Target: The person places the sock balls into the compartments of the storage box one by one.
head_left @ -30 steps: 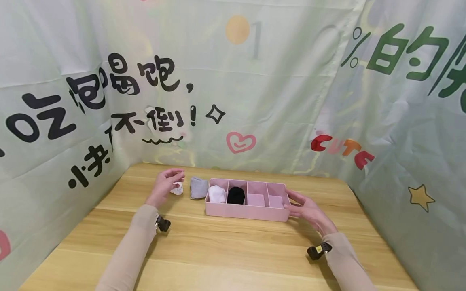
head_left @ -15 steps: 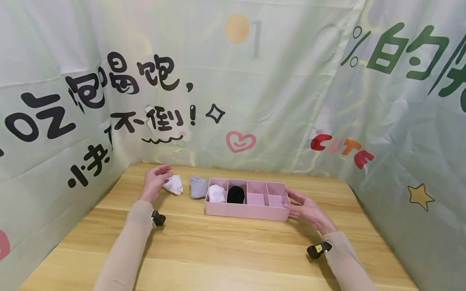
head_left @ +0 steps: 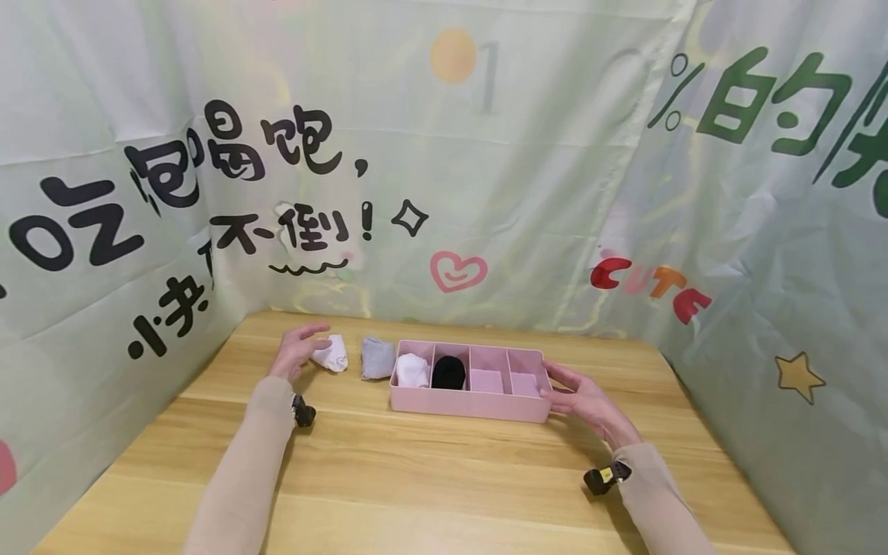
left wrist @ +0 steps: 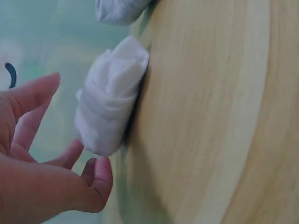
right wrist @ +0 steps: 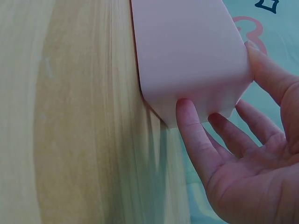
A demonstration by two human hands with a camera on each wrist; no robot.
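Just left of a rolled white sock (head_left: pixel 331 354) is my left hand (head_left: pixel 297 353), its fingers spread and holding nothing. In the left wrist view the white sock (left wrist: pixel 107 102) lies beyond the fingertips. A folded grey sock (head_left: pixel 378 358) sits between that sock and a pink divided box (head_left: pixel 472 404). Another white sock (head_left: pixel 413 371) fills the box's leftmost compartment, with a black sock (head_left: pixel 449 373) in the one beside it. My right hand (head_left: pixel 590 401) touches the box's right end, fingers extended against the end wall and one tip at the rim in the right wrist view.
The wooden table (head_left: pixel 388 478) reaches back to a printed fabric curtain (head_left: pixel 527 193), which also hangs at both sides. The box's two right compartments hold nothing. A small black camera is strapped to each wrist.
My left hand has moved left from over the loose white sock, uncovering more of it, and its fingers have spread slightly. The right hand and the box stay in place.
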